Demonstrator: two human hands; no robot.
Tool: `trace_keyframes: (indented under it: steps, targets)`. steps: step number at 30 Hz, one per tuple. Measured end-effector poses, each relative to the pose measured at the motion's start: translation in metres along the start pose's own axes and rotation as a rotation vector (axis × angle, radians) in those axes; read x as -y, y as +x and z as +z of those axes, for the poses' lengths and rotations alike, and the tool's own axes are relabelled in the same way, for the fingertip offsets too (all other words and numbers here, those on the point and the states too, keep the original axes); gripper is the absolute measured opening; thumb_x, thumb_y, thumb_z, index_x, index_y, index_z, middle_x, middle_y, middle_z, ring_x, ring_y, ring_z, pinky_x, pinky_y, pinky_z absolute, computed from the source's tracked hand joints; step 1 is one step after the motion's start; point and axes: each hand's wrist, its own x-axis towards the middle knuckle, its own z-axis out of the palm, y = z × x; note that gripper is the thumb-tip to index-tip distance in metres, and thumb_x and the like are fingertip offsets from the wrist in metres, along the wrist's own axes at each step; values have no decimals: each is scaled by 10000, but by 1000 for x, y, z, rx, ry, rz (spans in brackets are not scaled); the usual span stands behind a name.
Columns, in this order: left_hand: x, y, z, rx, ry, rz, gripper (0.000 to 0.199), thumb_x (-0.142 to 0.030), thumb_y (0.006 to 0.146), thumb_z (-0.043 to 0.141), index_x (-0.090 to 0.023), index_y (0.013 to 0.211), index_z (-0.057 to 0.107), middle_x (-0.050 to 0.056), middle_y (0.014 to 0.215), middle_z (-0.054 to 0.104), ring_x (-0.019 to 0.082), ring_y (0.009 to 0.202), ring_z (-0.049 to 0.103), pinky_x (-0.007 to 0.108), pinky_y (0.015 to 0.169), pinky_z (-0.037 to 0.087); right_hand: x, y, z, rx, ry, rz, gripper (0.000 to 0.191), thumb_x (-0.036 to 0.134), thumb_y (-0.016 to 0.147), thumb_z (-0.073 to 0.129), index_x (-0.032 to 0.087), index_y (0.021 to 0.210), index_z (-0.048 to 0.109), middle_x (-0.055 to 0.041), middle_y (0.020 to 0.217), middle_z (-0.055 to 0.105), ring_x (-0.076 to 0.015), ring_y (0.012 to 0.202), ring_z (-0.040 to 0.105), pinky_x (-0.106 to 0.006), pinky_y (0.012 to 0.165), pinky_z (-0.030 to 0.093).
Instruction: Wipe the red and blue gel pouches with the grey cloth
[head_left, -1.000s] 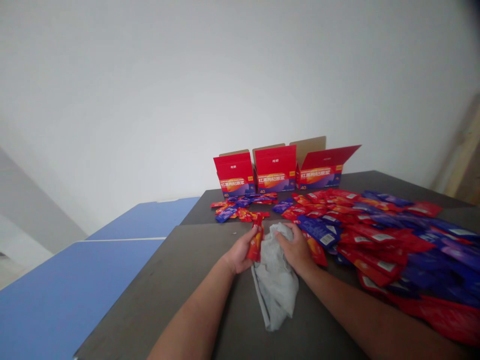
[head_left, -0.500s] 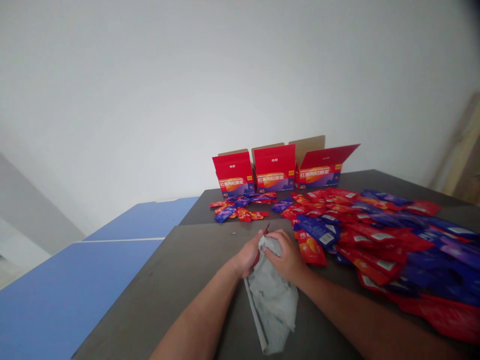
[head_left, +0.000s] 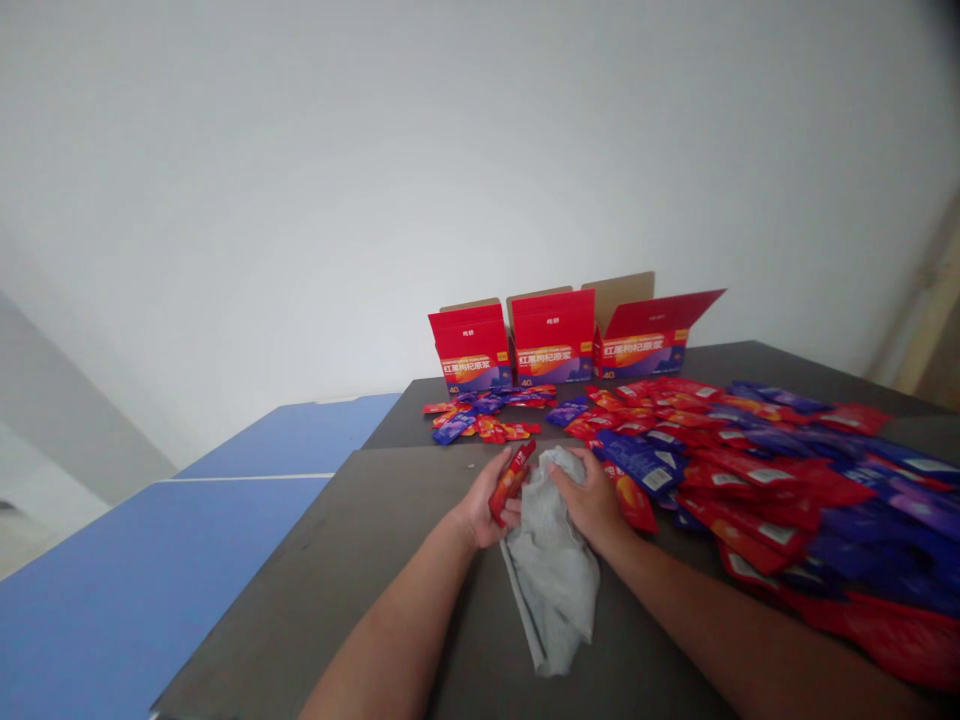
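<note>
Upright in my left hand [head_left: 480,505] is a red sachet [head_left: 513,482] with an orange print, its face turned up towards me. My right hand [head_left: 596,500] grips a grey cloth [head_left: 553,570], thumb on top, and the cloth hangs down between my forearms. The two hands are close together above the dark table, with the cloth's upper part right beside the sachet. Just beyond my right hand, a large pile of red and blue sachets [head_left: 757,475] spreads to the right.
Three open red boxes, a left box [head_left: 472,355], a middle box [head_left: 553,345] and a right box [head_left: 645,345], stand at the back near the wall. Before them lies a smaller group of sachets [head_left: 487,428]. A blue table [head_left: 187,560] with a white line adjoins the dark table [head_left: 300,590] on the left.
The cloth has come away from the red sachet, which now shows its printed face in my left hand. My right hand has shifted slightly right with the cloth.
</note>
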Motion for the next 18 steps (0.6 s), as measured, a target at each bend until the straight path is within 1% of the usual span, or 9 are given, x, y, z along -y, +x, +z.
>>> trace_keyframes:
  steps: [2, 5, 8, 10, 11, 13, 14, 16, 18]
  targets:
    - [-2, 2, -3, 2, -29, 39, 444, -599, 802, 500, -162, 832, 573, -43, 537, 441, 24, 347, 251, 143, 328, 100, 1, -4, 1, 39, -19, -90, 322, 427, 759, 602, 190, 975, 567, -71, 944, 639, -239, 894, 602, -380, 810, 479]
    - [1, 8, -5, -137, 36, 119, 438, -604, 792, 510, -174, 840, 579, -46, 532, 444, 30, 342, 237, 159, 331, 142, 4, -11, 1, 103, -52, -271, 268, 364, 765, 609, 199, 972, 569, -64, 945, 614, -233, 920, 586, -378, 830, 472]
    - [10, 13, -1, -282, 149, 199, 457, -631, 777, 510, -183, 809, 595, -32, 514, 476, 61, 367, 330, 190, 378, 259, 8, -19, 1, 232, -43, -410, 245, 284, 759, 614, 217, 990, 567, -55, 949, 594, -220, 914, 583, -366, 821, 479]
    - [16, 15, 3, -311, 209, 230, 466, -631, 783, 500, -176, 785, 602, -10, 523, 522, 100, 422, 438, 221, 448, 353, 9, -22, 2, 306, -34, -449, 258, 257, 754, 617, 227, 1005, 566, -54, 960, 588, -217, 915, 581, -365, 821, 481]
    - [19, 16, 6, -298, 231, 237, 464, -620, 794, 494, -169, 787, 606, 1, 539, 548, 120, 458, 484, 237, 488, 388, 9, -23, 2, 312, -34, -450, 256, 255, 756, 615, 228, 1005, 566, -53, 960, 588, -217, 915, 581, -366, 821, 481]
    - [21, 15, 8, -251, 274, 238, 454, -592, 814, 485, -156, 811, 614, 10, 556, 573, 134, 485, 517, 250, 520, 408, 7, -21, 2, 254, -41, -402, 232, 276, 764, 607, 220, 986, 568, -55, 947, 590, -221, 911, 580, -372, 819, 477]
    - [22, 14, 9, -230, 303, 230, 449, -584, 816, 489, -153, 821, 614, 0, 537, 559, 124, 457, 497, 240, 494, 388, 7, -19, 3, 201, -45, -353, 229, 300, 768, 605, 213, 977, 568, -58, 942, 594, -226, 910, 580, -377, 820, 474]
    - [21, 11, 8, -212, 377, 215, 440, -587, 800, 521, -155, 817, 606, -38, 478, 489, 87, 374, 399, 207, 407, 286, 5, -13, 2, 100, -40, -216, 261, 365, 770, 605, 200, 969, 567, -63, 935, 609, -237, 903, 586, -387, 814, 474]
    - [19, 8, 7, -193, 450, 217, 433, -588, 770, 571, -158, 820, 600, -60, 475, 457, 62, 350, 345, 191, 370, 200, 4, -7, 2, 47, -8, -68, 306, 420, 762, 607, 194, 965, 567, -63, 915, 630, -239, 866, 601, -379, 775, 487]
